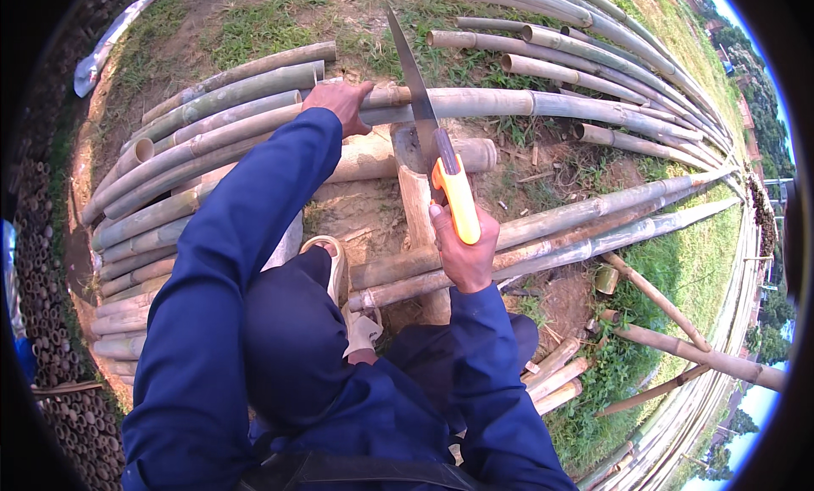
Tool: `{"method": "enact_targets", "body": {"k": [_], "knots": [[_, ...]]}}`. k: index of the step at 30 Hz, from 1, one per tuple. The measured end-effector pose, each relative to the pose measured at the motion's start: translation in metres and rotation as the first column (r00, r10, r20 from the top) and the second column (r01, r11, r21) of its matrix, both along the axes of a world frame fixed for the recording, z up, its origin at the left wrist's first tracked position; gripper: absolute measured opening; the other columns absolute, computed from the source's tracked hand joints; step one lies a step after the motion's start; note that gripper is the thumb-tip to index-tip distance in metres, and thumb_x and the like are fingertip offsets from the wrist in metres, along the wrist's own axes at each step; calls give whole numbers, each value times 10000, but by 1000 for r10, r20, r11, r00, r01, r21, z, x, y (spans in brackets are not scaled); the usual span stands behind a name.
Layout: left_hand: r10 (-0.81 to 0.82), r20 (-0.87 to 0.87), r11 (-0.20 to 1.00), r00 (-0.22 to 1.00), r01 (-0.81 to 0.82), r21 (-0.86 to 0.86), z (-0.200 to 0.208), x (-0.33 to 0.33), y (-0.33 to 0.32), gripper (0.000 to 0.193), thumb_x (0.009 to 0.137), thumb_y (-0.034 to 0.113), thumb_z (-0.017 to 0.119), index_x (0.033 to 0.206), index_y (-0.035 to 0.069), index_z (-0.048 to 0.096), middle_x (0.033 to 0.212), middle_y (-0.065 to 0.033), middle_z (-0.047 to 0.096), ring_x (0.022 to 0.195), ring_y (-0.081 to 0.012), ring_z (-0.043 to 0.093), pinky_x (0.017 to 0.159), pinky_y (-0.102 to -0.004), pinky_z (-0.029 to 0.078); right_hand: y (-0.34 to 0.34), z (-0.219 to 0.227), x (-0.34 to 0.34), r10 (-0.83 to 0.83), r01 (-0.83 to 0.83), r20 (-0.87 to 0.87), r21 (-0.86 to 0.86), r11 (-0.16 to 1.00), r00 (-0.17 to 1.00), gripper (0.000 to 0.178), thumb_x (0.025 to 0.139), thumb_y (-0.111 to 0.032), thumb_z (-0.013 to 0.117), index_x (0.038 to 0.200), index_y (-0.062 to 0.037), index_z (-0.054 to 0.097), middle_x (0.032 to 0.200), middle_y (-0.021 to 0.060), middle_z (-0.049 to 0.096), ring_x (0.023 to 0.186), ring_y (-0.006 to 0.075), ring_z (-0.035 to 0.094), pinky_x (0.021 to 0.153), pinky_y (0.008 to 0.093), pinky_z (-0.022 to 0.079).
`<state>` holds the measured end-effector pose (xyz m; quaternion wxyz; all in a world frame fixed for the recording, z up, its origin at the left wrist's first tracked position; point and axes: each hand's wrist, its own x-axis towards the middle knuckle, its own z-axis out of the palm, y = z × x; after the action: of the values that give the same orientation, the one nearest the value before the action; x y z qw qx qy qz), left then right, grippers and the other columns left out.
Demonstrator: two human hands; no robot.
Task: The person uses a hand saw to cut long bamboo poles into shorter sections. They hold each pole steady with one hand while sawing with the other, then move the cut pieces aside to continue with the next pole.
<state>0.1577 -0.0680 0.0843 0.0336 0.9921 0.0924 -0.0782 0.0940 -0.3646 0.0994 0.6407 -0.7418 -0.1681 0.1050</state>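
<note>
My right hand [469, 252] grips the orange-yellow handle of a handsaw [459, 199]. Its long blade points away from me and crosses a bamboo pole [483, 103], apparently against it. Just left of the blade, my left hand [341, 106] wraps over the pole with the thumb toward the saw; its other fingertips are partly hidden. Beneath the blade lies a notched bamboo support [414, 198], running toward me between my legs. Another thick bamboo piece [462, 154] lies behind the support's upper end.
Cut bamboo lengths [140, 237] lie in a row on the left. Long poles [619, 67] fan out at the far right, and more poles [551, 228] cross beside my right hand. A bamboo frame [678, 347] stands at the right. My sandalled foot [329, 258] is near the support.
</note>
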Motion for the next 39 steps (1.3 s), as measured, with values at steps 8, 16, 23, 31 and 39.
{"method": "enact_targets", "body": {"k": [8,16,23,31,39], "knots": [[-4,-40,1000,999,5,9,-2,2,-2,770,782,470,811,1418,150,519,1124,-188,717,1054,-365,694,889,-476,561,-25,4,-28,53,-53,-3,-174,983,999,142,936,-93,719,896,40,687,654,32,593,608,91,514,564,305,446],[9,-25,1000,1000,-8,10,2,-1,-5,782,770,492,816,1417,171,516,1142,-190,710,1065,-366,688,892,-480,556,-15,-9,5,83,-85,-23,-146,986,996,187,937,-109,720,832,33,657,626,36,585,561,82,481,525,290,411],[-10,-24,999,1000,11,42,-2,2,5,780,772,489,821,1408,156,517,1115,-186,716,1063,-368,689,899,-476,555,-23,-14,-18,50,-51,-30,-62,997,998,136,924,-81,727,865,34,682,641,17,590,589,73,498,549,283,431],[1,15,1000,1000,-1,26,-6,-4,-2,708,788,471,819,1346,125,555,1063,-187,720,1048,-363,692,885,-482,553,-34,-1,-25,87,-82,29,-140,987,996,160,919,-87,727,820,17,656,607,35,576,554,86,507,520,301,421],[-34,39,998,999,33,49,-9,-1,2,746,796,472,816,1401,147,526,1058,-178,726,1035,-351,700,876,-465,555,-13,-14,-13,62,-62,-6,-54,997,998,129,920,-74,720,863,30,667,635,45,605,578,93,529,549,300,446]]}}
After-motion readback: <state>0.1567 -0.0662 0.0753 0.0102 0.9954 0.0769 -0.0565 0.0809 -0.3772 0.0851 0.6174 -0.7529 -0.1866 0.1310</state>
